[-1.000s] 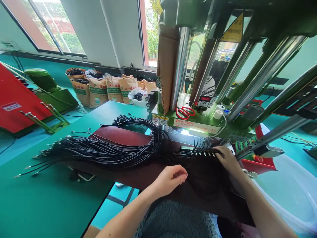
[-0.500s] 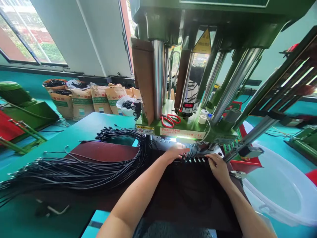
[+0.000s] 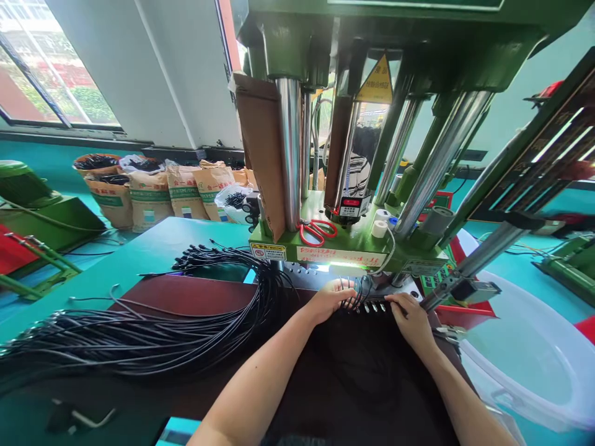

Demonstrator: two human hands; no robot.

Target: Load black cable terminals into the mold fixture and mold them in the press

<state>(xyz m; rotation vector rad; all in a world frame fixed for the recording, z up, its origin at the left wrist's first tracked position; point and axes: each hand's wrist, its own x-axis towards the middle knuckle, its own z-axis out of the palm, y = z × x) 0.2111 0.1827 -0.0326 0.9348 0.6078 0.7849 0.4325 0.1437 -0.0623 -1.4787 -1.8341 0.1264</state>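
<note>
A large bundle of thin black cords with metal-tipped ends lies across the table, and it loops up toward the moulding machine's front plate. My left hand curls over several of these cords at the plate's edge. My right hand sits just to the right, its fingertips next to a short row of metal tips. A dark cloth spreads beneath both forearms, and a reddish-brown mat lies under the bundle.
Steel columns of the green moulding machine rise directly ahead, with red-handled scissors on its base. A clear plastic tub stands to the right. Filled sacks line the far wall beneath the windows, beyond the green table.
My left hand has moved forward from above the cloth to the cords at the machine. My right hand stays near the metal tips. The view has turned right and straightened.
</note>
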